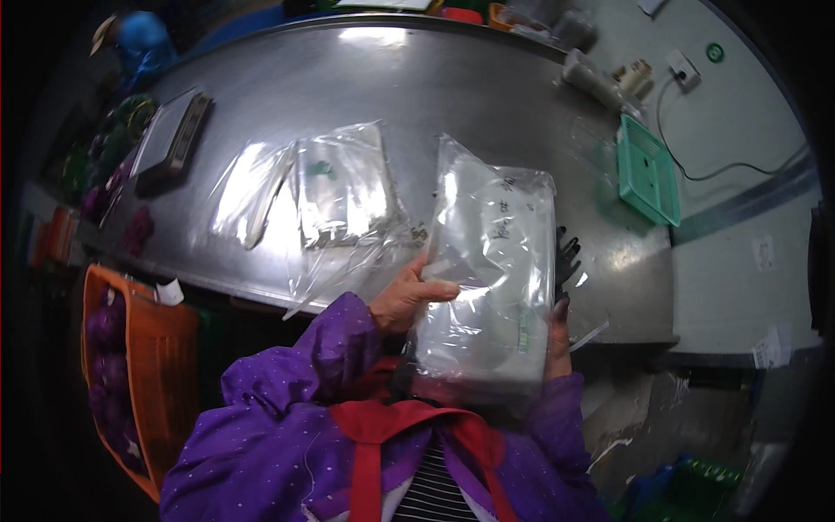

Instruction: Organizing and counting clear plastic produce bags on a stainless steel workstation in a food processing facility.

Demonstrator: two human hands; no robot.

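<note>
A flat stack of clear plastic bags (483, 280) in a transparent wrapper is held up before my chest, with handwriting near its top. My left hand (414, 297) grips its left edge, thumb lying across the front. At the right edge, my right hand (559, 339) holds on, its fingers hidden behind the stack. Black glove fingers (567, 258) show just past that edge; the rest is covered. Another stack of clear bags (346, 189) lies on the steel table (417, 85) to the left, with loose crinkled film (254, 189) beside it.
A weighing scale (171, 134) stands at the table's left end. Below it is an orange crate (163, 365) of purple vegetables (111, 359). At right are a green plastic basket (646, 173), a wall and a power cable (711, 176). A person in blue (145, 46) is far left.
</note>
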